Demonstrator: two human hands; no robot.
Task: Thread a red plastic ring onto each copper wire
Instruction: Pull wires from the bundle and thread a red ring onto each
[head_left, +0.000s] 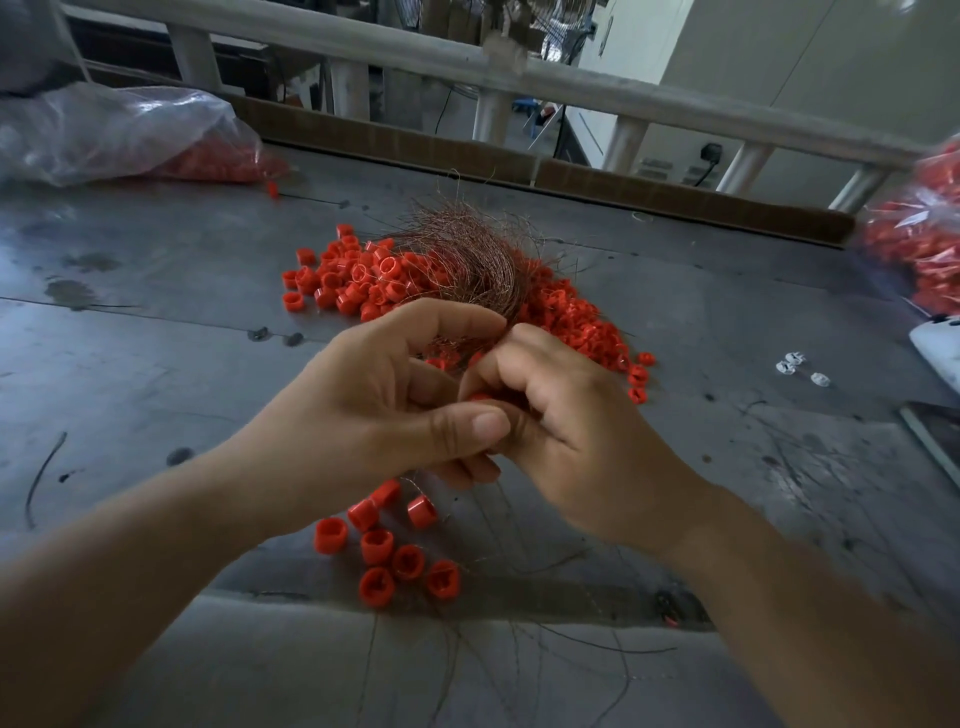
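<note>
My left hand (384, 395) grips a thick bundle of thin copper wires (467, 254) that fans up and away over the table. My right hand (561, 415) is curled against it, fingers pinching a red plastic ring (480, 397) between the two hands; most of the ring is hidden. A big heap of loose red rings (363, 280) lies behind my hands. Several red rings (395, 551) with wires running from them lie below my wrists near the table's front.
The grey metal table (156, 322) carries stray wire strands (44, 478). A clear plastic bag of red rings (130, 135) lies at back left, another bag (924, 244) at the right edge. Small white clips (800, 366) lie at right. A railing (519, 73) runs behind.
</note>
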